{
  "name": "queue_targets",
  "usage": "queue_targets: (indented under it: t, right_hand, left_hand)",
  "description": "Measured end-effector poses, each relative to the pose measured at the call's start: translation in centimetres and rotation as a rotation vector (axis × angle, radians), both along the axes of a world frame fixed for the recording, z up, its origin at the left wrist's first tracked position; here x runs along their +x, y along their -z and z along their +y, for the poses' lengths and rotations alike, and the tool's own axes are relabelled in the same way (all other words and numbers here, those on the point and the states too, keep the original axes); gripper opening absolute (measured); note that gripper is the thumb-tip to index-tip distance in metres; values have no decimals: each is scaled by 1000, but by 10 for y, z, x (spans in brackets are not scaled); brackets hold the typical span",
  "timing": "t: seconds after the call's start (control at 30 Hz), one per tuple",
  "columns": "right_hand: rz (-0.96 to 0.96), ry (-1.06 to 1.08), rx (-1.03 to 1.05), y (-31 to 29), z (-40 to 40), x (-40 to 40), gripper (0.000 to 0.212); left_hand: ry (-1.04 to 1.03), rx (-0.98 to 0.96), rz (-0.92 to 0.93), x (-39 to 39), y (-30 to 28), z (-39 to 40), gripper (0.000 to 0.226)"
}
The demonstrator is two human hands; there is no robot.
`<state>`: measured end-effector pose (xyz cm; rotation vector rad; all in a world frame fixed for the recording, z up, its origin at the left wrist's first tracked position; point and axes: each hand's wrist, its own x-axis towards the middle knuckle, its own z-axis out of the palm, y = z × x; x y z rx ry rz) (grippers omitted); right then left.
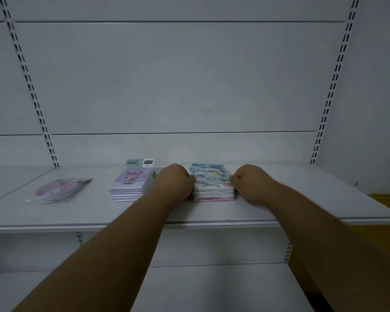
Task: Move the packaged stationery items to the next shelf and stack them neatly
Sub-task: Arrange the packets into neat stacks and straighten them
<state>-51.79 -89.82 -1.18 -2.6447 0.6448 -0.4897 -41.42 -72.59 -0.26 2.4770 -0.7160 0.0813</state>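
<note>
- White metal shelf [212,212] carries everything; nearest its front edge sits the stack of packaged notebooks [213,185], squared between your two hands.
- Your left hand [176,181] presses the stack's left side and your right hand [248,183] its right, fingers [233,177] curled in tight against the edges.
- Expect light, stiff packs in slick wrap that may slide apart, so clamp low on both sides.
- Further left rest a purple spiral-bound stack [131,185] and a pink round packet [56,190], untouched.
</note>
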Motion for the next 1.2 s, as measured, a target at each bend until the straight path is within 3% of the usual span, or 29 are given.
queue_targets:
  t: [0.13, 0.27, 0.37, 0.5, 0.73, 0.87, 0.97, 1.2]
  right_hand:
    - [-60, 37, -179, -11, 10, -2, 45]
    - [-175, -49, -331, -22, 40, 4, 37]
    - [-204, -176, -286, -24, 74, 18, 32]
    - [-187, -266, -178, -18, 121, 43, 21]
    - [-115, -125, -78, 9, 172, 72, 22]
    - [-85, -71, -49, 15, 187, 76, 29]
    - [-64, -58, -87, 17, 194, 75, 26]
    - [-63, -15, -131, 18, 199, 78, 15]
  left_hand:
    - [-3, -68, -59, -6, -2, 12, 34]
    - [20, -119, -183, -11, -3, 40, 24]
    - [-20, -150, -311, -6, -1, 77, 22]
    - [-65, -179, -291, 21, 5, 136, 26]
    - [-84, -58, -214, 70, 23, 182, 33]
    - [-23, 31, -209, 83, 24, 182, 18]
    - [43, 91, -195, 89, 26, 181, 19]
    - [88, 54, -246, 96, 34, 182, 17]
